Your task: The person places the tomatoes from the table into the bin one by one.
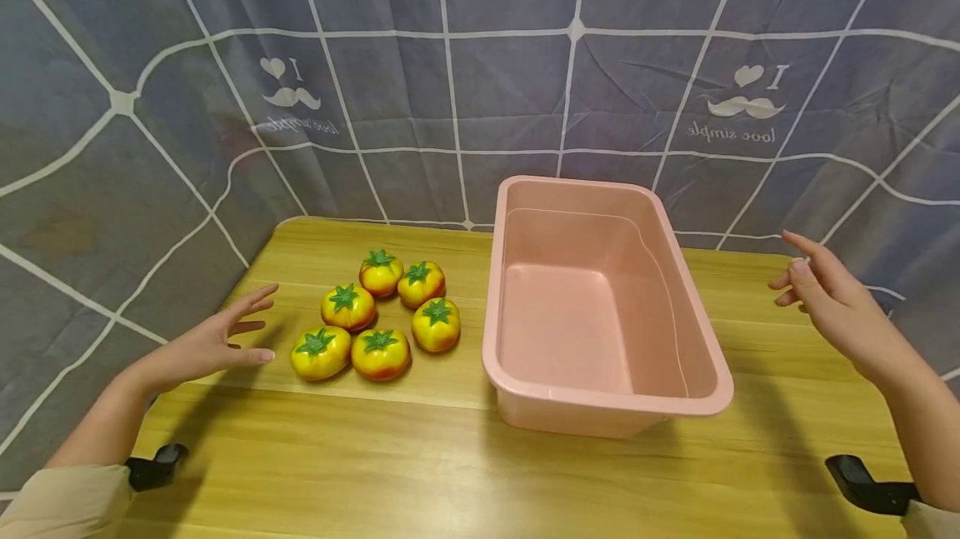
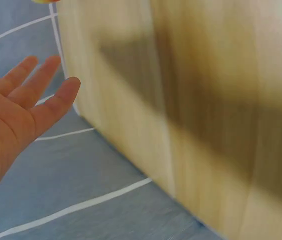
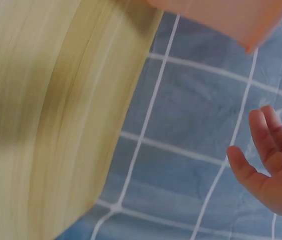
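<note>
My left hand (image 1: 206, 343) hovers over the left side of the table, fingers spread and holding nothing, just left of a cluster of several yellow-red persimmons with green leafy tops. The closest persimmon (image 1: 321, 353) lies a short way from its thumb. In the left wrist view the fingers (image 2: 56, 100) are extended. To the right of the fruit stands an empty pink plastic basin (image 1: 562, 331). My right hand (image 1: 832, 297) is in the air to the right of the basin, fingers loosely bent with nothing in them; the right wrist view shows its fingers (image 3: 265, 135) apart from the basin.
A wooden table (image 1: 390, 456) bears the fruit and basin. Grey-blue curtain cloth (image 1: 510, 89) with white grid lines hangs close behind the table and along its sides. Black straps with mounts (image 1: 157, 468) sit on both wrists.
</note>
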`<state>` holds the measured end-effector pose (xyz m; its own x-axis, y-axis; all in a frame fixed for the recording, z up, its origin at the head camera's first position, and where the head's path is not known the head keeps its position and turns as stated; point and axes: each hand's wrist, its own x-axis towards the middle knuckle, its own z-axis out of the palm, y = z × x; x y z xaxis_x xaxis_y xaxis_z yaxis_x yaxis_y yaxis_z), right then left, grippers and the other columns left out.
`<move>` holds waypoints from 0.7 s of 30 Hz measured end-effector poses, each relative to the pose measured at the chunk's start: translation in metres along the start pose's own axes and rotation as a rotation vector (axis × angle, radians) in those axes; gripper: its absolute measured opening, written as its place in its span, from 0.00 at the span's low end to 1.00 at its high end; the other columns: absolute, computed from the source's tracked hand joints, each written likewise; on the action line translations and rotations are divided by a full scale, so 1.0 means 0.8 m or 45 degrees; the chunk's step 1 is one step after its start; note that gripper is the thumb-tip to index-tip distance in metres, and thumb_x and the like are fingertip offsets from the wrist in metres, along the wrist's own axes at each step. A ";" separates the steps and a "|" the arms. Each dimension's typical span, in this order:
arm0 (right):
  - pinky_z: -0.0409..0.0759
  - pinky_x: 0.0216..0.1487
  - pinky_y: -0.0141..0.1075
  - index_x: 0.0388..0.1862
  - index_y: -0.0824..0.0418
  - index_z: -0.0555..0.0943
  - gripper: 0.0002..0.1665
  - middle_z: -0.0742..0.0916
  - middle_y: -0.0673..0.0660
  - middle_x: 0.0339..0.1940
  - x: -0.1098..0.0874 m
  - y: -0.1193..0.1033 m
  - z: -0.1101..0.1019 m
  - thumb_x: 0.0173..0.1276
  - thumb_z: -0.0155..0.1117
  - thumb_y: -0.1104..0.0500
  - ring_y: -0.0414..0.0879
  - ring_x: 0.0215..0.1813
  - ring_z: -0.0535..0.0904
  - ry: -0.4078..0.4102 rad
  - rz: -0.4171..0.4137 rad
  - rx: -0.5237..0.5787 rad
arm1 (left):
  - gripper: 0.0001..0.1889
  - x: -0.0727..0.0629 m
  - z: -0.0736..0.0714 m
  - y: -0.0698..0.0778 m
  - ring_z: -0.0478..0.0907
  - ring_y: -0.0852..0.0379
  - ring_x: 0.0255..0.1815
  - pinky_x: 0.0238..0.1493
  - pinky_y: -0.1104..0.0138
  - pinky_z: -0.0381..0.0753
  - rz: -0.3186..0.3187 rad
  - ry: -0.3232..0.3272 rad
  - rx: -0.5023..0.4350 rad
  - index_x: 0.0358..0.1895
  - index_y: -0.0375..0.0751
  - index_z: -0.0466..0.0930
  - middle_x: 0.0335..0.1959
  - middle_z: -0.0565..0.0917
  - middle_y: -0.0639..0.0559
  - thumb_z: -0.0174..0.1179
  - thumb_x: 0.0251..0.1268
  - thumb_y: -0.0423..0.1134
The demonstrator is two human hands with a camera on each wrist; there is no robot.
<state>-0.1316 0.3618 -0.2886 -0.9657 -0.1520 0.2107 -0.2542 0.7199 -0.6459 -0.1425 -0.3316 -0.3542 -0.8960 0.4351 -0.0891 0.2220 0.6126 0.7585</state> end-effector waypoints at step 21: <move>0.77 0.34 0.29 0.72 0.57 0.57 0.27 0.76 0.49 0.28 0.038 -0.031 0.064 0.76 0.42 0.54 0.42 0.26 0.73 -0.097 0.050 0.359 | 0.45 0.013 0.039 -0.016 0.60 0.21 0.59 0.50 0.39 0.69 0.040 -0.068 -0.092 0.72 0.33 0.43 0.69 0.48 0.25 0.64 0.57 0.35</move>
<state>-0.1577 0.3049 -0.3035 -0.9736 -0.1858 0.1322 -0.2107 0.5112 -0.8332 -0.1425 -0.3142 -0.3848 -0.8666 0.4894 -0.0974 0.2197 0.5495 0.8061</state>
